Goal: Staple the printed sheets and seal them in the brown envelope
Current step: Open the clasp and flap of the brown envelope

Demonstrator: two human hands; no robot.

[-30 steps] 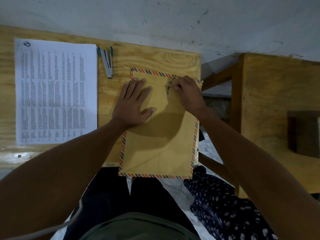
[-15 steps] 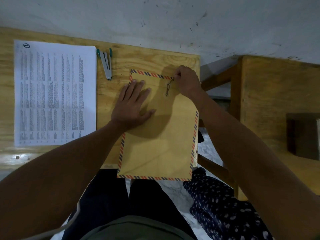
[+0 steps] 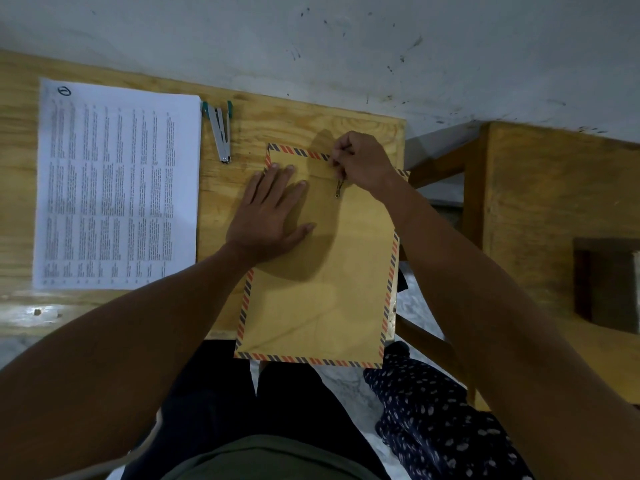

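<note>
The brown envelope (image 3: 322, 292), edged with red and blue stripes, lies on the wooden desk (image 3: 284, 123) and overhangs its near edge. My left hand (image 3: 268, 216) rests flat on its upper left part, fingers apart. My right hand (image 3: 362, 161) pinches the envelope's flap edge at the top, just above the metal clasp (image 3: 339, 188). The printed sheets (image 3: 116, 185) lie flat at the left of the desk. A silver stapler with teal ends (image 3: 220, 133) lies between the sheets and the envelope.
A grey wall (image 3: 346, 46) runs right behind the desk. A second wooden table (image 3: 554, 202) stands to the right across a narrow gap. My lap and a dark spotted cloth (image 3: 436, 424) sit below the desk's near edge.
My right hand moved from the clasp up to the envelope's top edge and now pinches the flap there. My left hand stays pressed flat on the envelope.
</note>
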